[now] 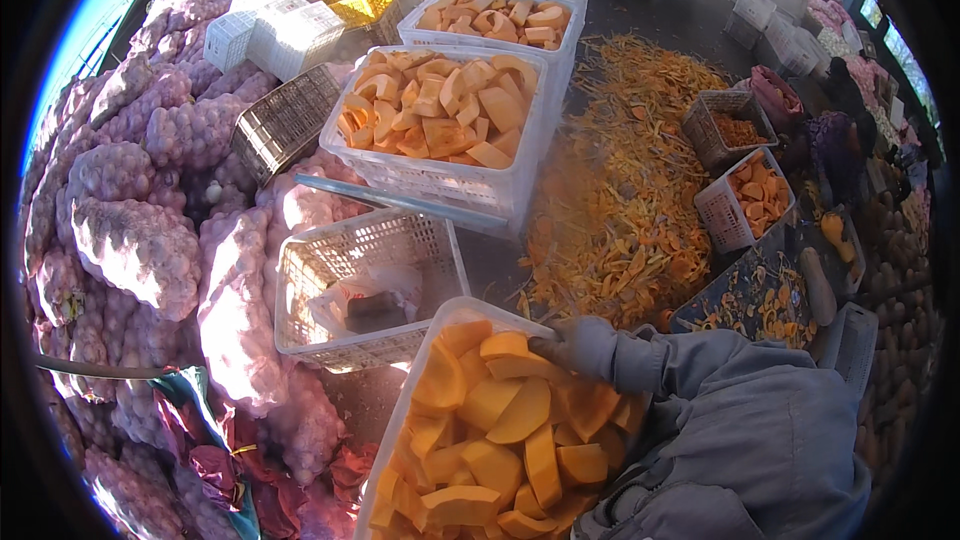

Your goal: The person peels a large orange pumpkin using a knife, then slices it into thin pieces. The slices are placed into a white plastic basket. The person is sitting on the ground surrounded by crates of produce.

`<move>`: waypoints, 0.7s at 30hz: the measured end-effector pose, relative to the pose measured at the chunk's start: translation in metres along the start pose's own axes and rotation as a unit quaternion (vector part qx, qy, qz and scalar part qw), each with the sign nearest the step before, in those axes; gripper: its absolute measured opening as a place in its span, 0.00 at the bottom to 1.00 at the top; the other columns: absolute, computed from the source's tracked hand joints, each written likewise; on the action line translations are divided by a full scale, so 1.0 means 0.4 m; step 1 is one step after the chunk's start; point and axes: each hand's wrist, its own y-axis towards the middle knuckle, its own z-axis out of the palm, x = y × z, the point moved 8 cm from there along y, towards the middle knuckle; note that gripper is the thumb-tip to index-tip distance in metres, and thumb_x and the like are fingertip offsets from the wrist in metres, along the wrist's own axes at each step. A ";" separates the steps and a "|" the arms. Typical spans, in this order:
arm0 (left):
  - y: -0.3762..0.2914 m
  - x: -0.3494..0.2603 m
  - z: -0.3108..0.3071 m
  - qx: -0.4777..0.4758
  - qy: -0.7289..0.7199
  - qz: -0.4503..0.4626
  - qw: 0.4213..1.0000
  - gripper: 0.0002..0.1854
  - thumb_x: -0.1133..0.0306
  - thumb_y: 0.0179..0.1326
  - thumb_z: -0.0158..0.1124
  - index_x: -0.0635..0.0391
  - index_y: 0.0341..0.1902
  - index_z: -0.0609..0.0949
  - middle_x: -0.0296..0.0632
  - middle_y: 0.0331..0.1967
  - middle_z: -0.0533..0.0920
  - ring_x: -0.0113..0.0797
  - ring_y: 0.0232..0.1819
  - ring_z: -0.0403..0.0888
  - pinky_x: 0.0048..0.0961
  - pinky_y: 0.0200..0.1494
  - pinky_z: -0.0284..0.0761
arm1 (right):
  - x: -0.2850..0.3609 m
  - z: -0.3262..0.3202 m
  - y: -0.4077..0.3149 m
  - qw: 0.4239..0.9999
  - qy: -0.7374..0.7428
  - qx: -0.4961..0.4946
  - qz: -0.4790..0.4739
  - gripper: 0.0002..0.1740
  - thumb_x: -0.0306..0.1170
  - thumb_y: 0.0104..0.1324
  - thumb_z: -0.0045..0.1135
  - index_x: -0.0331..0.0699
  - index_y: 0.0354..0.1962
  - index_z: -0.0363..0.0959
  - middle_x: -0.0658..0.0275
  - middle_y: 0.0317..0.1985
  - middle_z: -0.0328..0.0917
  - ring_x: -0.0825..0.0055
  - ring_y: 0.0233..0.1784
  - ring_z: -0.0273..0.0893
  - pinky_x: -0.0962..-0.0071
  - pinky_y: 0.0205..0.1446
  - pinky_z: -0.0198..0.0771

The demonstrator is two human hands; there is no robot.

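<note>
Before me stands a white plastic crate [406,406] heaped with cut chunks of orange pumpkin [491,469]. My right hand [564,346], in a dark glove and a grey sleeve, grips the crate's far right rim, with fingers over the edge beside the chunks. My left hand is out of view. Just beyond this crate, to the left, a dirty white crate [300,341] holds a plastic bag and a dark block-like object [380,313]. Behind it, a stack of white crates [442,184] is topped with paler pumpkin pieces [435,109].
Peelings [637,217] cover the floor ahead to the right. Net sacks of onions or garlic [135,255] are piled along the left. A grey bar [401,200] lies against the stacked crates. At right are a smaller crate of chunks [725,211] and a person [832,154].
</note>
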 end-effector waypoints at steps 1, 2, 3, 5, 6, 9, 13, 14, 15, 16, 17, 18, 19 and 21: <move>-0.010 0.007 -0.013 0.001 0.001 0.002 1.000 0.39 0.35 0.71 0.54 0.55 0.70 0.67 0.44 0.62 0.73 0.42 0.60 0.69 0.44 0.59 0.69 | 0.003 0.010 -0.008 1.000 -0.005 -0.009 -0.001 0.41 0.66 0.71 0.44 0.34 0.44 0.83 0.43 0.42 0.84 0.44 0.50 0.82 0.53 0.57 0.75; -0.015 0.015 -0.013 0.004 -0.001 0.008 1.000 0.39 0.35 0.71 0.54 0.55 0.70 0.67 0.44 0.61 0.73 0.42 0.60 0.69 0.43 0.58 0.69 | -0.022 0.024 0.001 0.998 -0.032 -0.043 -0.017 0.35 0.65 0.71 0.49 0.42 0.49 0.83 0.50 0.33 0.85 0.54 0.41 0.86 0.58 0.47 0.77; -0.023 0.009 -0.020 0.000 -0.007 0.019 1.000 0.39 0.35 0.71 0.55 0.55 0.70 0.67 0.44 0.61 0.73 0.41 0.60 0.69 0.43 0.58 0.69 | -0.012 0.026 -0.012 0.999 -0.020 -0.038 -0.013 0.37 0.66 0.70 0.48 0.39 0.46 0.83 0.48 0.36 0.85 0.51 0.43 0.85 0.57 0.49 0.77; -0.063 0.031 -0.061 -0.002 -0.009 0.019 1.000 0.38 0.35 0.71 0.55 0.55 0.70 0.68 0.44 0.61 0.73 0.41 0.59 0.69 0.43 0.58 0.69 | 0.015 0.040 -0.050 1.000 0.001 -0.025 -0.005 0.41 0.67 0.70 0.46 0.34 0.42 0.83 0.44 0.40 0.85 0.46 0.47 0.83 0.54 0.54 0.76; -0.082 0.040 -0.065 0.001 -0.009 0.021 1.000 0.38 0.35 0.71 0.55 0.55 0.70 0.68 0.44 0.60 0.74 0.41 0.59 0.69 0.43 0.58 0.69 | 0.019 0.046 -0.073 1.000 0.000 -0.019 -0.001 0.41 0.67 0.70 0.46 0.34 0.41 0.83 0.45 0.39 0.85 0.47 0.46 0.84 0.54 0.53 0.76; -0.118 0.055 -0.083 0.002 -0.015 0.026 1.000 0.38 0.35 0.71 0.55 0.55 0.69 0.68 0.43 0.60 0.74 0.41 0.58 0.70 0.42 0.57 0.69 | 0.027 0.074 -0.108 1.000 0.016 -0.013 0.000 0.41 0.68 0.70 0.46 0.35 0.41 0.84 0.46 0.37 0.85 0.47 0.45 0.84 0.54 0.52 0.76; -0.154 0.076 -0.078 0.008 -0.012 0.029 0.999 0.38 0.36 0.71 0.55 0.56 0.69 0.69 0.43 0.59 0.74 0.40 0.57 0.70 0.42 0.56 0.70 | 0.035 0.084 -0.172 0.999 -0.023 -0.039 -0.017 0.39 0.67 0.70 0.47 0.37 0.39 0.84 0.47 0.35 0.84 0.49 0.43 0.84 0.56 0.50 0.76; -0.161 0.080 -0.072 0.011 -0.011 0.028 0.999 0.38 0.36 0.71 0.55 0.56 0.68 0.69 0.43 0.59 0.75 0.40 0.57 0.70 0.42 0.56 0.70 | 0.031 0.084 -0.193 0.998 -0.022 -0.048 -0.017 0.37 0.66 0.69 0.49 0.38 0.39 0.84 0.48 0.33 0.84 0.50 0.41 0.84 0.57 0.48 0.76; -0.172 0.085 -0.067 0.014 -0.007 0.028 0.999 0.38 0.36 0.70 0.55 0.56 0.68 0.69 0.43 0.58 0.75 0.40 0.56 0.70 0.42 0.56 0.70 | 0.027 0.075 -0.209 0.998 -0.021 -0.061 -0.019 0.36 0.66 0.69 0.51 0.39 0.38 0.84 0.49 0.31 0.83 0.51 0.40 0.84 0.57 0.47 0.76; -0.179 0.084 -0.057 0.018 -0.002 0.028 0.999 0.38 0.36 0.70 0.56 0.56 0.68 0.69 0.43 0.58 0.75 0.40 0.56 0.70 0.41 0.55 0.70 | 0.019 0.068 -0.223 0.997 -0.013 -0.075 -0.025 0.36 0.66 0.69 0.51 0.39 0.38 0.84 0.49 0.30 0.83 0.51 0.40 0.84 0.57 0.47 0.76; -0.181 0.078 -0.047 0.020 0.000 0.030 0.999 0.38 0.36 0.70 0.56 0.56 0.68 0.69 0.43 0.58 0.75 0.40 0.56 0.71 0.41 0.55 0.70 | 0.009 0.063 -0.237 0.995 -0.005 -0.090 -0.030 0.36 0.66 0.69 0.51 0.38 0.37 0.84 0.49 0.30 0.83 0.51 0.40 0.84 0.57 0.47 0.76; -0.190 0.085 -0.041 0.020 0.004 0.027 0.999 0.38 0.36 0.70 0.56 0.56 0.68 0.69 0.43 0.58 0.75 0.40 0.56 0.71 0.41 0.55 0.70 | -0.001 0.057 -0.249 0.994 0.003 -0.101 -0.035 0.37 0.66 0.69 0.51 0.38 0.36 0.83 0.49 0.30 0.83 0.50 0.39 0.84 0.57 0.47 0.76; -0.194 0.085 -0.032 0.022 0.009 0.023 0.999 0.38 0.36 0.70 0.56 0.56 0.68 0.70 0.43 0.58 0.75 0.40 0.55 0.71 0.41 0.55 0.70 | -0.013 0.046 -0.260 0.994 0.007 -0.106 -0.033 0.37 0.66 0.69 0.51 0.38 0.36 0.83 0.49 0.31 0.83 0.50 0.40 0.84 0.57 0.47 0.76; -0.190 0.076 -0.004 0.028 0.017 0.024 0.999 0.38 0.36 0.70 0.56 0.57 0.67 0.70 0.43 0.57 0.75 0.40 0.55 0.71 0.41 0.54 0.70 | -0.034 0.019 -0.279 0.993 0.018 -0.115 -0.030 0.37 0.66 0.69 0.50 0.37 0.36 0.82 0.48 0.32 0.84 0.49 0.41 0.84 0.56 0.47 0.76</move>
